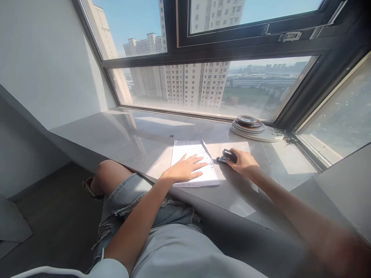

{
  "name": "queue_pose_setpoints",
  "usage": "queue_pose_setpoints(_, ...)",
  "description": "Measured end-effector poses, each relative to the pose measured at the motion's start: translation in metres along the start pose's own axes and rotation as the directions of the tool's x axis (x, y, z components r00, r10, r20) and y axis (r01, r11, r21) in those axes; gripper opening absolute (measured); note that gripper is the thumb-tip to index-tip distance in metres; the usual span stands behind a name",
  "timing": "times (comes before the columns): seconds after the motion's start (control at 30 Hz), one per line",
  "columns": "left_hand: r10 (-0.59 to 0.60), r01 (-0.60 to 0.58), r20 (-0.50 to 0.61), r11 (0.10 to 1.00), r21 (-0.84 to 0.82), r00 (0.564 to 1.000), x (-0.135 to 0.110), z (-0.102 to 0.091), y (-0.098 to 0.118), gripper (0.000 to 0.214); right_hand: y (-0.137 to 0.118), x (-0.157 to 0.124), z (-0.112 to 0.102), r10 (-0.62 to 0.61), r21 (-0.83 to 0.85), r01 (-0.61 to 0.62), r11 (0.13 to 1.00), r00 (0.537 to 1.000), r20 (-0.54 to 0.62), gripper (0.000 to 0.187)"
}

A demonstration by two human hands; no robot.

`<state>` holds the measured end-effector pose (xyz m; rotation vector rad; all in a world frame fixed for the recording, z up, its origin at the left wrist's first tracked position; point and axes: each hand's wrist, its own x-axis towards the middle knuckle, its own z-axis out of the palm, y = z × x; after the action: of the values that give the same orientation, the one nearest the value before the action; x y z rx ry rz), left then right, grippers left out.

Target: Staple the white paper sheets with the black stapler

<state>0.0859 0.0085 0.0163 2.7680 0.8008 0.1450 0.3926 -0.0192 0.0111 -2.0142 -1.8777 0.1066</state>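
A stack of white printed paper (185,150) lies on the sill, its right edge slightly curled up. My left hand (185,168) rests flat on the sheets, fingers spread. Just right of the paper, my right hand (245,162) is closed around a small black stapler (230,155). The stapler's front end points left toward the paper's right edge, and a narrow gap shows between them. My palm and fingers hide the stapler's rear part.
The sill (150,135) is broad and glossy, with strong sunlight and shadow. Stacked plates (247,125) stand at the back right by the window frame (208,52). A small dark piece (171,136) lies behind the paper. My knee (108,173) is beside the sill's front edge.
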Motion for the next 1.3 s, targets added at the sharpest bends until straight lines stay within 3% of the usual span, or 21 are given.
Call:
queue_pose_setpoints(0.13,-0.114,0.119,-0.145,0.992,0.027,0.983,-0.009,-0.005,-0.004,0.055,0.006,0.002,-0.001,0.009,0.048,-0.009,0.999,1.000,0.002,0.019)
queue_pose_setpoints(0.27,-0.200,0.213,-0.175,0.975,0.059,0.964,-0.018,0.000,-0.015,0.049,0.007,0.003,0.004,0.011,0.079,-0.003,0.997,0.995,-0.100,0.017)
queue_pose_setpoints(0.37,-0.178,0.187,-0.219,0.982,0.021,0.959,-0.019,0.008,-0.020,0.045,-0.005,-0.002,0.006,-0.057,0.175,0.108,0.979,0.960,-0.274,0.018)
queue_pose_setpoints(0.47,-0.166,0.152,-0.279,0.986,-0.070,0.946,-0.018,0.015,-0.022,0.040,-0.028,-0.011,0.007,-0.161,0.333,0.297,0.895,0.912,-0.378,0.029)
queue_pose_setpoints(0.57,-0.185,0.137,-0.337,0.977,-0.162,0.923,-0.018,0.018,-0.024,0.036,-0.055,-0.016,0.011,-0.250,0.508,0.375,0.776,0.921,-0.298,0.034)
queue_pose_setpoints(0.63,-0.239,0.157,-0.380,0.959,-0.235,0.893,-0.019,0.020,-0.025,0.037,-0.071,-0.010,0.017,-0.256,0.594,0.330,0.733,0.944,-0.209,0.030)
queue_pose_setpoints(0.73,-0.324,0.181,-0.449,0.926,-0.332,0.832,-0.020,0.023,-0.028,0.046,-0.086,0.007,0.031,-0.256,0.661,0.303,0.686,0.952,-0.170,0.030)
queue_pose_setpoints(0.87,-0.411,0.175,-0.498,0.874,-0.453,0.763,-0.019,0.027,-0.033,0.054,-0.095,0.026,0.051,-0.362,0.670,0.367,0.645,0.919,-0.155,0.036)
queue_pose_setpoints(1.0,-0.488,0.193,-0.494,0.824,-0.533,0.719,-0.018,0.027,-0.035,0.054,-0.100,0.029,0.062,-0.485,0.624,0.451,0.638,0.865,-0.129,0.028)
queue_pose_setpoints(1.07,-0.499,0.197,-0.485,0.815,-0.545,0.718,-0.019,0.025,-0.036,0.048,-0.101,0.030,0.063,-0.531,0.633,0.478,0.609,0.838,-0.123,0.027)
queue_pose_setpoints(1.17,-0.485,0.215,-0.443,0.819,-0.531,0.754,-0.020,0.022,-0.036,0.040,-0.095,0.036,0.059,-0.603,0.731,0.455,0.508,0.794,-0.076,0.034)
queue_pose_setpoints(1.3,-0.480,0.225,-0.370,0.801,-0.555,0.795,-0.021,0.018,-0.037,0.037,-0.078,0.046,0.049,-0.631,0.888,0.263,0.377,0.775,0.039,0.043)
